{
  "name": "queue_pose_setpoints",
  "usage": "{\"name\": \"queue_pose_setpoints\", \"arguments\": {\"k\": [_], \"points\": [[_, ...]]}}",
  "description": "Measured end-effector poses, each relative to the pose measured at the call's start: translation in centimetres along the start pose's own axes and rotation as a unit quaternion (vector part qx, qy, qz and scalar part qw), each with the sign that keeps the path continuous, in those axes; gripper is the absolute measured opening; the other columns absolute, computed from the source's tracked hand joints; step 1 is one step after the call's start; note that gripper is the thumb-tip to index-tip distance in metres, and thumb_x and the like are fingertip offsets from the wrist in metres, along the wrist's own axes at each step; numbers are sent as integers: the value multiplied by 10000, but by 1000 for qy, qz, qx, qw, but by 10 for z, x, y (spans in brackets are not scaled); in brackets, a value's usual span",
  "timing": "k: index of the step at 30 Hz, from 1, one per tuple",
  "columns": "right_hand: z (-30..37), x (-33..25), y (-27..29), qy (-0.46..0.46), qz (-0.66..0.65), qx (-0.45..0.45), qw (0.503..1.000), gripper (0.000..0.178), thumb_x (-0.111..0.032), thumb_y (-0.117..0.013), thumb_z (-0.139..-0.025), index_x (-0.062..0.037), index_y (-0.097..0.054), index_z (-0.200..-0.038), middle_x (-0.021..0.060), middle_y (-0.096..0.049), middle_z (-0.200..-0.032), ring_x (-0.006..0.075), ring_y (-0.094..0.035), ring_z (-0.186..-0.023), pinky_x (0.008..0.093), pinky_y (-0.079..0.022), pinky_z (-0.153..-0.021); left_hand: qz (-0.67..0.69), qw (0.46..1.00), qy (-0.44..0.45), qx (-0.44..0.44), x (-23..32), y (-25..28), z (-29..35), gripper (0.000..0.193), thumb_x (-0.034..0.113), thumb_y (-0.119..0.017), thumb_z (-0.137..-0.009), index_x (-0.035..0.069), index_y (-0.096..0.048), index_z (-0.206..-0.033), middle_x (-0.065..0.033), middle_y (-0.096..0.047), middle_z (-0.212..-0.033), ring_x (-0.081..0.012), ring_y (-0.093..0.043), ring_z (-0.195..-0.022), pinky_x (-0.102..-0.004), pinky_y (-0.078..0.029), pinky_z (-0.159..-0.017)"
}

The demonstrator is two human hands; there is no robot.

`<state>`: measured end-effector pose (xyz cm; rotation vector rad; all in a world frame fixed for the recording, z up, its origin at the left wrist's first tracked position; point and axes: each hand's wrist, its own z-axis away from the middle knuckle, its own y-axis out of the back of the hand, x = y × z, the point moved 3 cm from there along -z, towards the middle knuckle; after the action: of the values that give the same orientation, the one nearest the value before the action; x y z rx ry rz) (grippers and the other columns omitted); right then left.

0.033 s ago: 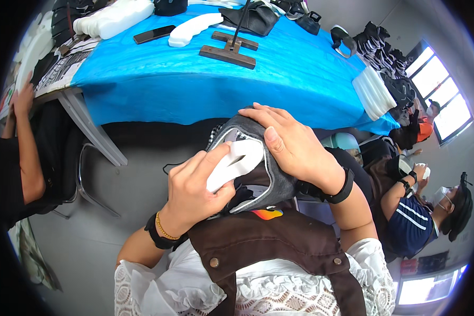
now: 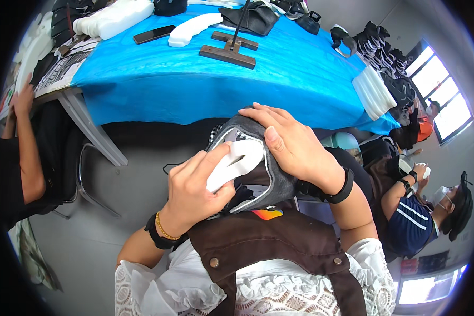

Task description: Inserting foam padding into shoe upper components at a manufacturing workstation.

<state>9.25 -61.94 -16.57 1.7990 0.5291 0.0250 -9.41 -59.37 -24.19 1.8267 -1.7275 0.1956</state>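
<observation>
In front of my chest is a dark grey fabric cap (image 2: 280,185) with white edging, its hollow side toward me. My left hand (image 2: 195,176) is closed on a white foam strip (image 2: 246,158), bent double and pressed into the hollow. The thumb and index finger lie along the strip. My right hand (image 2: 295,142) wraps the cap's outer right side, fingers over the top and thumb near the white edge. Inside the cap some checked lining shows; the lower part is dark and partly hidden by my left hand.
A blue-covered table (image 2: 142,79) stands ahead, bearing a metal stand (image 2: 229,55), a phone (image 2: 154,35), a curved white foam piece (image 2: 195,29) and stacked white strips (image 2: 374,94). One person's arm (image 2: 27,142) is at left; another person (image 2: 413,210) sits close at right.
</observation>
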Motion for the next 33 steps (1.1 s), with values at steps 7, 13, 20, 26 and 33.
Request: {"name": "queue_pose_setpoints", "arguments": {"k": [7, 13, 20, 26, 33], "points": [[1, -2, 0, 0, -9, 4, 1000, 497, -429, -276, -990, -112, -508, -1294, 247, -521, -1288, 428, -491, -1179, 464, -404, -989, 2, 1000, 11, -11, 3, 3, 0, 492, 61, -647, -587, 31, -613, -1077, -109, -597, -737, -282, -603, -580, -353, -498, -534], [-1, 0, -2, -8, -17, 4, 1000, 472, -406, -294, -984, -114, -520, -1279, 240, -531, -1280, 396, -505, -1176, 454, -416, -977, 12, 998, 52, -29, 6, 5, 2, 483, 23, -642, -586, -3, -600, -1066, -171, -662, -878, -302, -679, -740, -336, -530, -667], [-2, 2, -2, -3, -24, 2, 1000, 497, -431, -276, -984, -120, -518, -1287, 242, -523, -1290, 400, -499, -1183, 464, -424, -968, -1, 999, 48, -26, 6, 7, 4, 480, 20, -646, -586, 0, -601, -1063, -168, -655, -864, -303, -671, -729, -337, -524, -654], [0, 7, -8, 21, -47, 6, 999, 654, -574, -142, -965, -161, -493, -1330, 244, -483, -1336, 416, -481, -1196, 485, -422, -970, -7, 999, 47, -17, 7, 7, 2, 489, 19, -646, -583, 0, -599, -1068, -167, -648, -845, -303, -662, -699, -336, -519, -630], [-1, 1, -6, -4, -43, -4, 999, 552, -469, -197, -999, -138, -496, -1325, 237, -488, -1332, 401, -479, -1198, 472, -422, -973, -20, 999, 36, -27, 8, 6, 2, 488, 24, -643, -588, 4, -601, -1074, -157, -644, -829, -296, -653, -672, -336, -516, -609]]}}
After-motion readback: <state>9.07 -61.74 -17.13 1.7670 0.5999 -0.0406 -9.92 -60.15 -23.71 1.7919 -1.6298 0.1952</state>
